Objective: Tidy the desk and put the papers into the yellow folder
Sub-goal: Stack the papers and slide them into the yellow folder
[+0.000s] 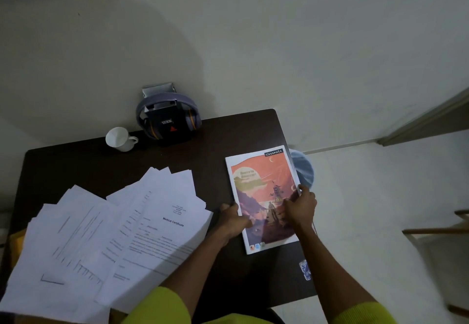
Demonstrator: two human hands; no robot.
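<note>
Head view: dark brown rectangular desk [228, 135], its right edge at centre right of frame.
Notebook: orange-and-purple illustrated notebook [264, 196] lies flat beside that right edge.
Hands: left hand [232, 218] grips its left edge; right hand [300, 207] grips its right edge.
Papers: loose white printed sheets [114, 237] fanned at lower left.
Open room: bare desk strip between sheets and notebook.
Hidden: yellow folder [16, 243] mostly covered, only a sliver shows at left edge.

Orange-and-purple notebook [264, 196] (illustrated cover), white papers [114, 234], dark desk [76, 161].
</note>
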